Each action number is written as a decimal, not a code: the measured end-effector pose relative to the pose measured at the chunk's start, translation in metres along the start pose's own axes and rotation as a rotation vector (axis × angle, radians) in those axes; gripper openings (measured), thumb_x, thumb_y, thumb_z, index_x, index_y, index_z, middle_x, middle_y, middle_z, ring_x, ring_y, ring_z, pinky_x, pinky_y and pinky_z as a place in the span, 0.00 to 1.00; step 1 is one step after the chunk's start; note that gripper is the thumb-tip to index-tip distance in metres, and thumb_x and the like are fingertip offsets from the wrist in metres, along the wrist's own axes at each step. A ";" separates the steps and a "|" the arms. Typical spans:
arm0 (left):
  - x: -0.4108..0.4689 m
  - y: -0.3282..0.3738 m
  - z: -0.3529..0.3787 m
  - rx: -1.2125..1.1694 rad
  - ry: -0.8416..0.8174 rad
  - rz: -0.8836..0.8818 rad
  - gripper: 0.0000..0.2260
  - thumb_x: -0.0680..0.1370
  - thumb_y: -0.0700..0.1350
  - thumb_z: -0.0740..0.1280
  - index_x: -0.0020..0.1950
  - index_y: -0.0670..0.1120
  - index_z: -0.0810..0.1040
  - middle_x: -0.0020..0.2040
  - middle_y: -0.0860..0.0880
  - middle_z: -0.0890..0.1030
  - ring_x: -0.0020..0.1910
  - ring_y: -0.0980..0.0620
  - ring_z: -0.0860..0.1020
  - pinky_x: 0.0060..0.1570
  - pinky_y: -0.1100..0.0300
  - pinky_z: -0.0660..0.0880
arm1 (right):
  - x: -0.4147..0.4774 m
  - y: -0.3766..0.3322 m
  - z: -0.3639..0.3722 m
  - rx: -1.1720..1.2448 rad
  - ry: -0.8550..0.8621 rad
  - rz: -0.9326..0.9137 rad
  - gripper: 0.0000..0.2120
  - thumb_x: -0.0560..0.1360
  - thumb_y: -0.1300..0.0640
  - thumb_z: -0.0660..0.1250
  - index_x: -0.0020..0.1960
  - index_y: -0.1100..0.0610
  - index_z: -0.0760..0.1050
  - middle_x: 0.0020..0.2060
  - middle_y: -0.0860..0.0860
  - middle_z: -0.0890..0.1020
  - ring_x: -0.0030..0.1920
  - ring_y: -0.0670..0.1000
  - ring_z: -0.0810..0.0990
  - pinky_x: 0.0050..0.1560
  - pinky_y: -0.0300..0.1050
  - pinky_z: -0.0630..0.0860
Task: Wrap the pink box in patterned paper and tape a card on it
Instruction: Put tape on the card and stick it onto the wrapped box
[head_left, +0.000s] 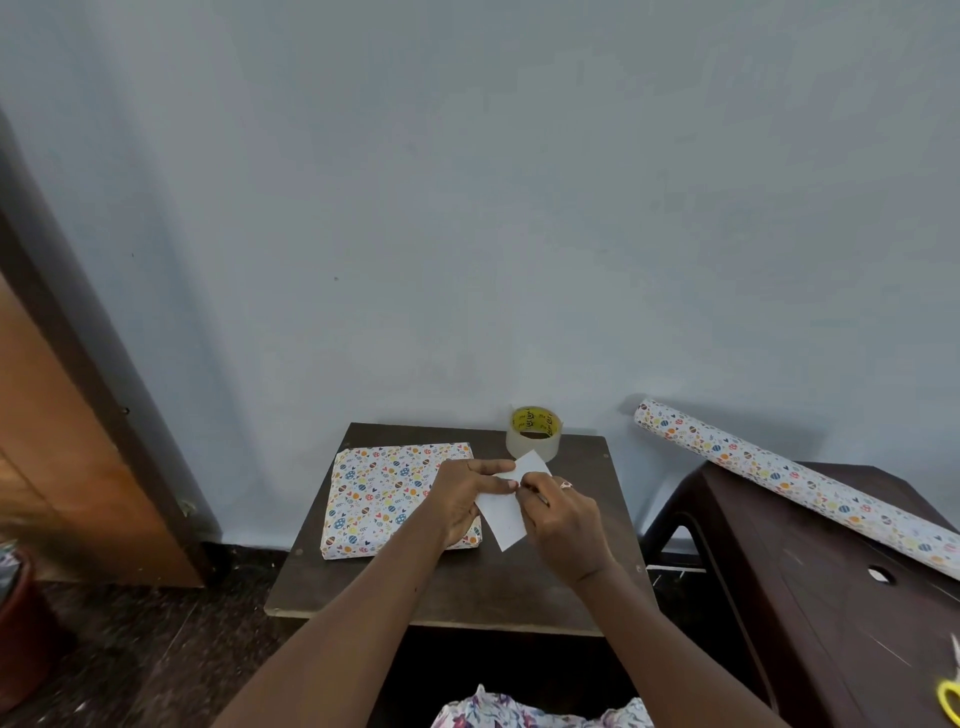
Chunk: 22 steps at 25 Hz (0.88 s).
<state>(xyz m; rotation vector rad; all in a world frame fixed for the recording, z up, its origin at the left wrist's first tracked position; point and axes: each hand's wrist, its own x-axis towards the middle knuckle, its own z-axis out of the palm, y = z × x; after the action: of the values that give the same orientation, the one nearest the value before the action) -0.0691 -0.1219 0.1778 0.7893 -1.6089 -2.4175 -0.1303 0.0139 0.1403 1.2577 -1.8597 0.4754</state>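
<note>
Pinching blank white card (506, 522) in left hand (462, 499) and right hand (563, 525), wrapped box (384, 493) beside, tape roll (535, 441) print illegible

Both arms fwd, L hand (460, 501) & R hand (566, 525) pinching card (506, 525) at fingertips.

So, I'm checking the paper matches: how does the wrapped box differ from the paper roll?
The wrapped box lies flat on the small table; the paper roll lies slanted across the dark stool beside it. The box is a flat square, the roll a long thin tube. Both carry the same white paper with coloured spots.
</note>
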 end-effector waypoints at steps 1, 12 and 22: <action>-0.001 -0.001 0.000 -0.012 0.009 -0.005 0.10 0.70 0.26 0.68 0.47 0.37 0.81 0.49 0.39 0.81 0.46 0.44 0.79 0.47 0.54 0.78 | 0.002 0.000 -0.001 0.012 -0.008 0.015 0.11 0.71 0.57 0.64 0.39 0.60 0.83 0.38 0.53 0.83 0.31 0.50 0.81 0.23 0.37 0.72; -0.001 0.007 -0.002 -0.101 0.095 -0.046 0.11 0.68 0.25 0.68 0.46 0.37 0.81 0.56 0.36 0.78 0.49 0.39 0.78 0.49 0.50 0.78 | 0.002 -0.005 -0.001 0.117 -0.074 0.014 0.13 0.72 0.58 0.61 0.43 0.63 0.83 0.43 0.55 0.83 0.33 0.52 0.81 0.26 0.39 0.75; -0.010 0.019 -0.011 -0.163 0.148 -0.054 0.11 0.68 0.23 0.66 0.45 0.36 0.80 0.46 0.40 0.79 0.42 0.41 0.78 0.40 0.51 0.78 | -0.008 -0.006 0.005 0.233 -0.197 0.123 0.18 0.72 0.58 0.60 0.58 0.64 0.78 0.56 0.58 0.81 0.51 0.54 0.83 0.44 0.43 0.82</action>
<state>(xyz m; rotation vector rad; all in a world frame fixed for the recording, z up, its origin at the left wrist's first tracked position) -0.0582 -0.1351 0.1950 0.9675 -1.3351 -2.4243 -0.1260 0.0122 0.1300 1.3899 -2.1030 0.6715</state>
